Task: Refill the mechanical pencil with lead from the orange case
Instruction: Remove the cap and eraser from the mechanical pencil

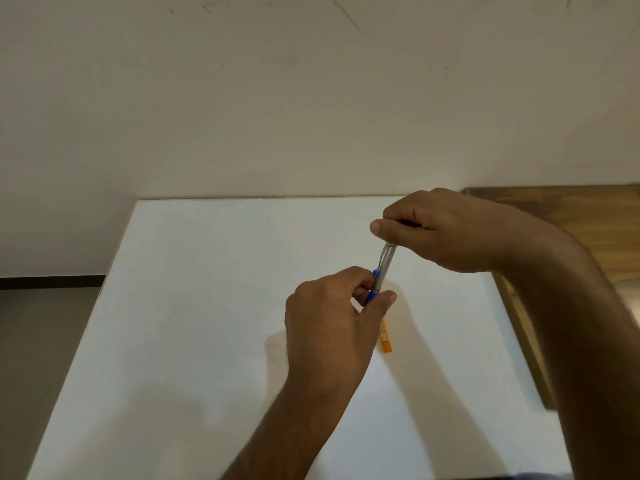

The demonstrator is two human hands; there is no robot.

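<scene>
Mechanical pencil (380, 276) held above desk (207, 306): left hand (332, 317) fingers pinched on blue grip, right hand (440, 230) fingers pinched on top end. Orange case (386, 337) flat at 5 o'clock of left hand, partly hidden. Risk judged: cap dropped if pulled abruptly.

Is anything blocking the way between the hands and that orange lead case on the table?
Nothing visible does. The orange case lies on the white table, partly hidden behind the left hand. Both hands are busy: the left grips the pencil, the right hand pinches its top.
</scene>
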